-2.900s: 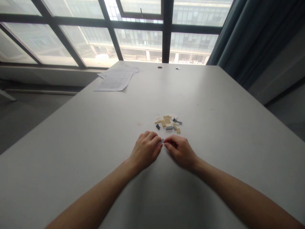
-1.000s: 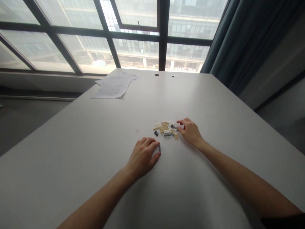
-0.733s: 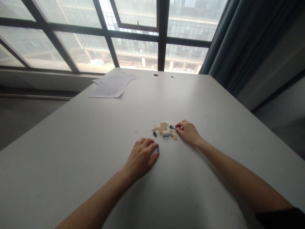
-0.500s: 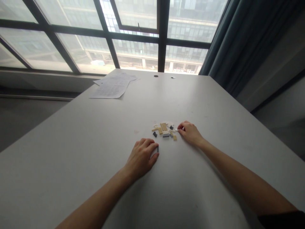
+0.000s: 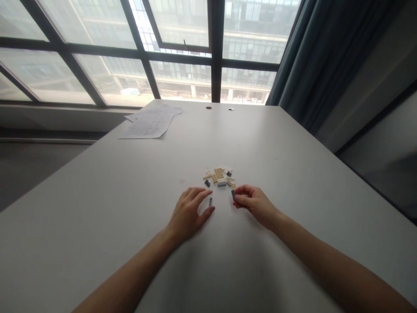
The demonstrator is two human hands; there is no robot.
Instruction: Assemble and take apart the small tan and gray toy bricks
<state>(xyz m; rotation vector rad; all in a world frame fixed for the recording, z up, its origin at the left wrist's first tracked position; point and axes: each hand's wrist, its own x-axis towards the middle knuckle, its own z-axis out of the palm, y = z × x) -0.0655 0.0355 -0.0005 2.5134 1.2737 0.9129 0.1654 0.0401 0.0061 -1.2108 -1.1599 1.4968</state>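
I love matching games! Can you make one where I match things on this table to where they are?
Things:
1. papers
2. pile of small bricks
3. grey brick
4. dark brick

Places:
A. pinched in the right hand
B. lying by the open left hand
C. far left of the table
D. just beyond both hands

Pairs: 1-C, 2-D, 3-B, 4-A.

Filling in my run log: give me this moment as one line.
left hand: open, grey brick between thumb and forefinger, on table | right hand: pinching dark piece | brick pile: beyond both hands
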